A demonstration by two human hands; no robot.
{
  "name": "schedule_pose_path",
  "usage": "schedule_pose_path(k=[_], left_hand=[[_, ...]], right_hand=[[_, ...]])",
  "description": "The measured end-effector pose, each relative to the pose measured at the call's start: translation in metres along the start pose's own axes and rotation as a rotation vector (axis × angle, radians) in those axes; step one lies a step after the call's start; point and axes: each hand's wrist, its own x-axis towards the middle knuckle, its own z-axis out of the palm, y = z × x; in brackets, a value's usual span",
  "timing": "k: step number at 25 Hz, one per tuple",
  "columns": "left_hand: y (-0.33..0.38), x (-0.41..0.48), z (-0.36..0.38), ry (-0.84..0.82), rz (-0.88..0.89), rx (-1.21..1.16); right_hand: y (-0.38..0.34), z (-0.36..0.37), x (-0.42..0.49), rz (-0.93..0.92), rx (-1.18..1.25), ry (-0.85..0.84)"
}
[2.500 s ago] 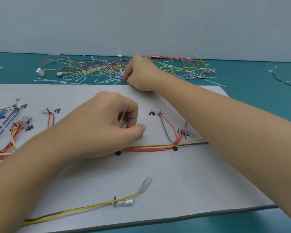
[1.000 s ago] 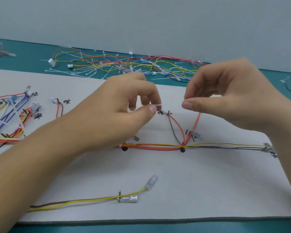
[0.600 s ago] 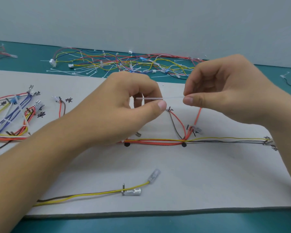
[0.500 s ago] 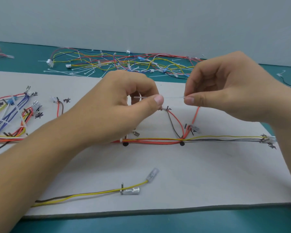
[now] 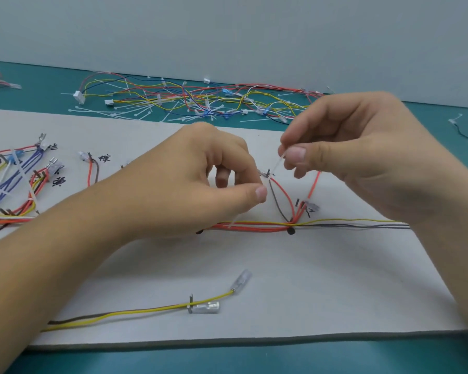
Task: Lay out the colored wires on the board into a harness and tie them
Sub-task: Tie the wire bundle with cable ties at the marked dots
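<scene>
The right hand (image 5: pixel 362 160) held its grip closed on the upper end of a thin, translucent cable tie (image 5: pixel 275 167), pinched between thumb and forefinger. The tie slanted down and to the left from that grip into the grip of the left hand (image 5: pixel 197 184), whose thumb and forefinger pinched its lower part, the other fingers curled in behind.

Both grips hung above the pale board (image 5: pixel 308 279). Just below them the wire bundle (image 5: pixel 257 226) of red, yellow and dark strands lay along the board, running past a black dot (image 5: pixel 290 231) beneath the gap between the two hands. A pale strip (image 5: pixel 233 222) crossed the bundle under the left grip; whether it belonged to the held tie could not be told. Red and brown branch wires (image 5: pixel 281 195) rose from the bundle towards the grips.

Nearer the person than both grips lay a yellow and a brown wire (image 5: pixel 135 312) with metal terminals. Beyond the grips, on the teal surface (image 5: pixel 38 87), sat a pile of loose wires and ties (image 5: pixel 200 101).
</scene>
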Motion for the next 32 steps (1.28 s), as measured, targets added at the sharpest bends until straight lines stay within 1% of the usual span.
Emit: schedule_pose_path(k=[4, 6, 9, 15, 20, 24, 27, 32], left_hand=[[0.002, 0.0, 0.005, -0.079, -0.02, 0.015], [0.002, -0.001, 0.006, -0.088, -0.02, 0.018], [0.002, -0.001, 0.007, -0.086, -0.007, 0.025], [0.0, 0.0, 0.009, -0.104, -0.027, 0.048], [0.002, 0.0, 0.008, -0.083, -0.081, 0.058], [0.003, -0.001, 0.005, -0.107, -0.106, 0.129], [0.002, -0.001, 0.006, -0.131, -0.098, 0.168], [0.004, -0.002, 0.007, -0.141, -0.078, 0.161]], right_hand=[[0.006, 0.01, -0.001, 0.095, 0.118, -0.033], [0.009, 0.014, -0.001, 0.137, 0.148, -0.063], [0.009, 0.014, -0.001, 0.171, 0.164, -0.062], [0.01, 0.017, -0.001, 0.171, 0.132, -0.043], [0.01, 0.017, -0.001, 0.161, 0.102, -0.016], [0.011, 0.017, 0.0, 0.149, 0.067, 0.007], [0.01, 0.016, 0.001, 0.133, 0.033, 0.08], [0.009, 0.005, 0.005, 0.078, 0.004, 0.366]])
